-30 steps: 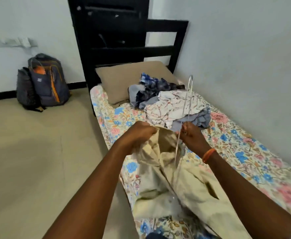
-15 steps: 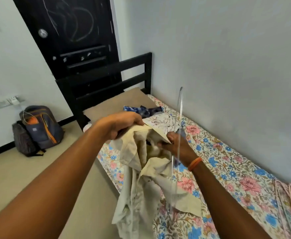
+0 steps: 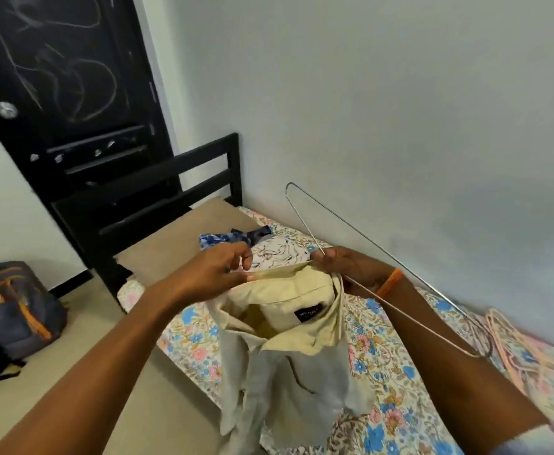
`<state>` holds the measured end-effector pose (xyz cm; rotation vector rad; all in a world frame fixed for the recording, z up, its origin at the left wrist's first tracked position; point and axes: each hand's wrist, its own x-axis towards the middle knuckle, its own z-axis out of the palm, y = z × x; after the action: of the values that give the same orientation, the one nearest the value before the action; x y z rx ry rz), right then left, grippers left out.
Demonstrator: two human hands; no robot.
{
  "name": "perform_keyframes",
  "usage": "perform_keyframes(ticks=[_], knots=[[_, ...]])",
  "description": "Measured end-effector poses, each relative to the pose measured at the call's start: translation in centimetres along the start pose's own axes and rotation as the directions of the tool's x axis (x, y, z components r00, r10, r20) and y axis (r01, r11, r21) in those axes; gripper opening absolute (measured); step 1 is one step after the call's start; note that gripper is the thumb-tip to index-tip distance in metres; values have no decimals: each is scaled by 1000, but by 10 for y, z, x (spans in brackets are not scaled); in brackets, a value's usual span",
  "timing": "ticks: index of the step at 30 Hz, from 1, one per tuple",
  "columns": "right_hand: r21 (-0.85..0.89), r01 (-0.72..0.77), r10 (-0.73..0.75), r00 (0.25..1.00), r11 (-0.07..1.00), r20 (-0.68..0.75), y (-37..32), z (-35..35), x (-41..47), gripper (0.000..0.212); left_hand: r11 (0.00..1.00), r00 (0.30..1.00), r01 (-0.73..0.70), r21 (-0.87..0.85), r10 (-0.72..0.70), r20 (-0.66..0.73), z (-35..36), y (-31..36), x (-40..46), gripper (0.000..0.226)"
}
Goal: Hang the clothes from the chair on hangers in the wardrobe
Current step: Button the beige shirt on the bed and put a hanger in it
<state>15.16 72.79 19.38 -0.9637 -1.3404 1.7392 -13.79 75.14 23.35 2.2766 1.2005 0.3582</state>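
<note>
Holding a cream shirt (image 3: 288,326) open at the collar above a floral-sheeted bed (image 3: 397,418), a person prepares to fit it onto a wire hanger (image 3: 364,238) in the head-camera view. The left hand (image 3: 216,274) pinches the collar edge between thumb and fingers; the right hand (image 3: 351,267) has its fingers curled round both the hanger's wire and the collar's other side. The hanger lies outside the shirt, not yet threaded through the shoulders. A heap of other clothes (image 3: 269,247) waits near the pillow (image 3: 177,244), and pink hangers (image 3: 525,356) lie on the bed at right. No wardrobe is visible, so most of the job appears to remain.
</note>
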Motion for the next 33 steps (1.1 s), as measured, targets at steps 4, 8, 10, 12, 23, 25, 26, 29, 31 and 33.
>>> perform_keyframes(ticks=[4, 8, 10, 12, 23, 25, 26, 29, 31, 33], knots=[[37, 87, -82, 990, 996, -114, -13, 27, -2, 25, 962, 973, -222, 161, 230, -34, -5, -16, -1, 11], [13, 150, -147, 983, 989, -107, -35, 38, -12, 41, 881, 920, -366, 299, 391, -26, -11, -21, -2, 32], [-3, 151, -150, 982, 989, -115, -43, 38, -22, 36, 760, 854, -444, 474, 520, -34, -11, -21, 4, 50], [-25, 133, -135, 971, 991, -199, -49, 39, -35, 28, 646, 772, -457, 611, 629, -87, -9, -19, 15, 43], [-67, 45, -77, 789, 997, -609, -9, 47, -95, 34, 620, 492, -573, 536, 783, -380, -6, 36, 40, 14], [-72, 35, -74, 752, 997, -655, -5, 52, -101, 35, 683, 544, -569, 458, 730, -413, 2, 49, 35, 14], [-97, 5, -71, 711, 995, -700, -4, 55, -103, 41, 716, 574, -562, 415, 698, -428, 6, 55, 33, 11], [-260, -132, -149, 546, 957, -825, -5, 65, -103, 50, 820, 691, -521, 236, 568, -447, 15, 76, 25, 13], [-311, -163, -217, 430, 936, -877, -3, 71, -101, 48, 853, 724, -484, 196, 516, -457, 17, 92, 23, 19], [-307, -109, -257, 331, 946, -908, 3, 78, -103, 46, 859, 726, -464, 215, 508, -463, 17, 106, 23, 22]])
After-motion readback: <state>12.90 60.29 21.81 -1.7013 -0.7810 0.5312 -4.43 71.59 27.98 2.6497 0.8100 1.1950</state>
